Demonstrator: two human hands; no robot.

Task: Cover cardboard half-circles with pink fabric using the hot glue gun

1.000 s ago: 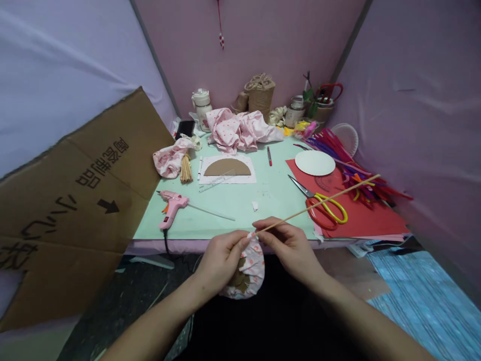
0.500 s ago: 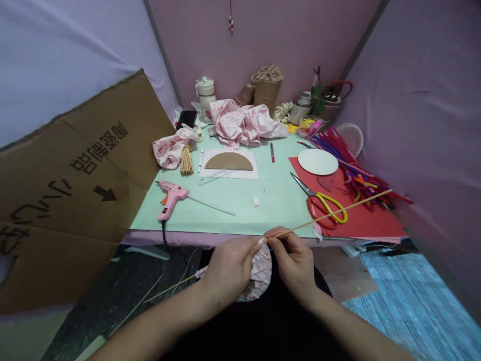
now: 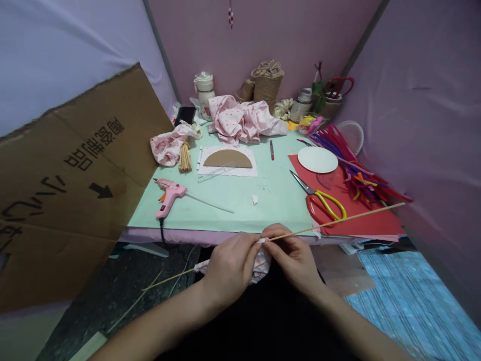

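Note:
My left hand (image 3: 231, 263) is closed on a bunched piece of pink-dotted white fabric (image 3: 261, 265), which hangs below its fingers. Close beside it, my right hand (image 3: 291, 255) pinches the fabric's edge together with a thin wooden stick (image 3: 349, 218). The stick points up to the right past the scissors. A stick end (image 3: 169, 280) also sticks out of gathered fabric to the left of my left hand; whether both ends belong to one stick is hidden by the hands.
On the green-covered table (image 3: 210, 218) lie a pink glue gun (image 3: 171, 194), a cardboard half-disc (image 3: 228, 159), scissors (image 3: 319, 198) on red paper (image 3: 361, 215), and a white disc (image 3: 317, 159). A large cardboard sheet (image 3: 75, 200) leans at the left. Crumpled dotted fabric (image 3: 240, 120) sits farther back.
The fabric under my hands has turned, so less of its round face shows. The stick now reaches farther right and lies flatter. Both hands stay close together.

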